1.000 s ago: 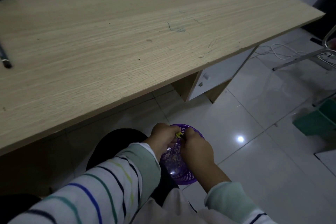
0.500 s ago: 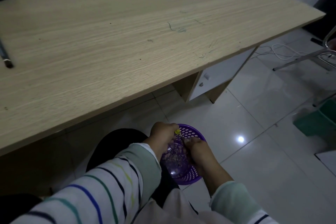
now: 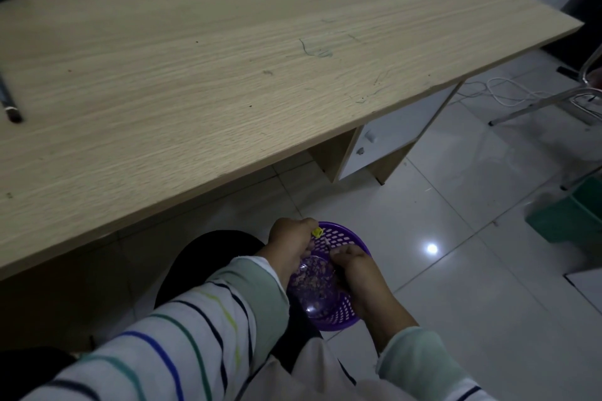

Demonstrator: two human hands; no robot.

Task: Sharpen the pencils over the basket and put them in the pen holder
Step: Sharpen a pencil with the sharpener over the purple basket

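left hand [image 3: 291,242] is being used to pinch sharpener [image 3: 316,232], right hand [image 3: 355,273] pencil [image 3: 326,242], basket [image 3: 338,324] beneath both; lead risks being snapped by over-twisting.

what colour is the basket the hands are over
The basket is purple, with small holes through its wall; the head view, the only one, shows it.

matt wood-grain desk [image 3: 228,68]; perforated purple plastic basket [image 3: 342,319]; glossy floor tiles [image 3: 456,286]; striped cloth sleeve [image 3: 182,338].

Desk pencil [image 3: 8,100] cropped (left edge).
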